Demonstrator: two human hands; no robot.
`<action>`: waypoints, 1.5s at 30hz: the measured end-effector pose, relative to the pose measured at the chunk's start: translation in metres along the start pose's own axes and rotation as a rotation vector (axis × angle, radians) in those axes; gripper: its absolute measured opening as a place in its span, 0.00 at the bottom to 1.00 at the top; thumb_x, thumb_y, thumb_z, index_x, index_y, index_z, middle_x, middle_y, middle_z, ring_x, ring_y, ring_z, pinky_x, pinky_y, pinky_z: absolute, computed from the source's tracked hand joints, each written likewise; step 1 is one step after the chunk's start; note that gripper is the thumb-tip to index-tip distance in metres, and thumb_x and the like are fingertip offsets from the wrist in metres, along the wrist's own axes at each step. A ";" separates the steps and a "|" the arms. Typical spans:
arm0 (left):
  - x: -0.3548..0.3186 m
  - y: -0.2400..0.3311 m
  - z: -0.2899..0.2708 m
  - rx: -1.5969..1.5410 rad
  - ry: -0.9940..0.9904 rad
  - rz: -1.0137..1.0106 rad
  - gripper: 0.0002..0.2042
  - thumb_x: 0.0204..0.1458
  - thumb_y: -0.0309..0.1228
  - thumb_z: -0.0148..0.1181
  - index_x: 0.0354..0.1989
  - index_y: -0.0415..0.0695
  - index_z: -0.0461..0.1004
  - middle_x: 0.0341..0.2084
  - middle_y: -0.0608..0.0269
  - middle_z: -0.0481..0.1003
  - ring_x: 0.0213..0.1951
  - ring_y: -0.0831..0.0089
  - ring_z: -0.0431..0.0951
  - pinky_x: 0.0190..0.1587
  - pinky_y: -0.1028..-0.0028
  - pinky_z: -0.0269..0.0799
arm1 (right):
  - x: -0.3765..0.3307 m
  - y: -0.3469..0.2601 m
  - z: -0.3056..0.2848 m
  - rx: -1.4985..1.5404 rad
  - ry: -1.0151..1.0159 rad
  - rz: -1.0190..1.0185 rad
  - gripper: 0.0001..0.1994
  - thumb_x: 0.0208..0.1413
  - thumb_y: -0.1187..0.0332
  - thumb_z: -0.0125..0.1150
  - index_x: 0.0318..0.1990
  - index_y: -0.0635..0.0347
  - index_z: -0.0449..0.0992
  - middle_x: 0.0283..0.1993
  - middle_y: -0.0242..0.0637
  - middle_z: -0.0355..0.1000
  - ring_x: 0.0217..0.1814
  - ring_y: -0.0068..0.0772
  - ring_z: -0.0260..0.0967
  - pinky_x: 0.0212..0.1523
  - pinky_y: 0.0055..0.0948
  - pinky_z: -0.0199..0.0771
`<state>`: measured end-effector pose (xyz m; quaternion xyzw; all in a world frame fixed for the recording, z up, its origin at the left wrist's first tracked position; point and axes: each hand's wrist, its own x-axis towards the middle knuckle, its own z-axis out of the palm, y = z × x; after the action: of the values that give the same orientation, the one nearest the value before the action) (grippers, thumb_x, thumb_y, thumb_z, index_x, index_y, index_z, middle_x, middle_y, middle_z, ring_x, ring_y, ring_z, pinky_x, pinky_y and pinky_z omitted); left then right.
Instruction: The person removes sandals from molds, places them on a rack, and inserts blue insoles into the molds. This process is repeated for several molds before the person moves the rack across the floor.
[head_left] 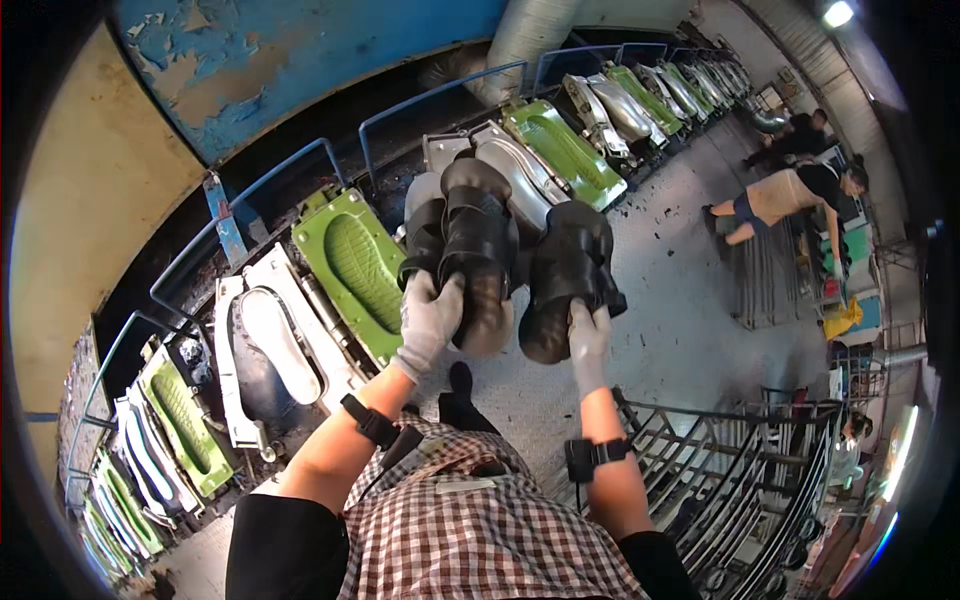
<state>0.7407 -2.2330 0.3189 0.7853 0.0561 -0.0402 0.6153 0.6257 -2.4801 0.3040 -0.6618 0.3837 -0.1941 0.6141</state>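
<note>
Holding black sandals [480,230] up in both gloved hands, above the grey floor [670,270].
The left hand [430,325] is closed around their lower end; the right hand [590,345] grips other black footwear [562,275] just beside them, near open green shoe moulds [355,262].

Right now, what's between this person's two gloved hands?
In the head view: a black shoe-like piece held by the left hand, a narrow gap, then another black piece held by the right hand.
</note>
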 end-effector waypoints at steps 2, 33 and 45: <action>0.025 0.005 0.051 0.008 0.082 0.141 0.20 0.54 0.39 0.70 0.25 0.36 0.69 0.28 0.46 0.73 0.31 0.51 0.73 0.37 0.57 0.68 | 0.071 0.001 -0.002 0.042 0.053 -0.189 0.25 0.65 0.66 0.62 0.67 0.66 0.70 0.37 0.30 0.76 0.34 0.26 0.72 0.38 0.31 0.73; -0.015 -0.063 -0.116 -0.014 0.656 0.003 0.19 0.72 0.37 0.46 0.55 0.34 0.78 0.52 0.50 0.80 0.55 0.64 0.79 0.62 0.69 0.71 | 0.019 -0.051 0.194 -0.090 -0.996 -0.452 0.18 0.66 0.75 0.57 0.62 0.70 0.73 0.55 0.40 0.77 0.54 0.29 0.73 0.59 0.29 0.72; 0.043 -0.203 -0.261 -0.769 0.302 -0.422 0.33 0.67 0.57 0.54 0.63 0.36 0.74 0.55 0.58 0.78 0.53 0.73 0.77 0.60 0.74 0.71 | -0.137 -0.034 0.330 0.003 -0.961 -0.218 0.20 0.65 0.72 0.60 0.62 0.74 0.72 0.54 0.39 0.77 0.55 0.26 0.73 0.59 0.29 0.73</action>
<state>0.7542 -1.9294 0.1804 0.4685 0.3146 -0.0257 0.8252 0.7891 -2.1608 0.3102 -0.7119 -0.0145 0.0695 0.6987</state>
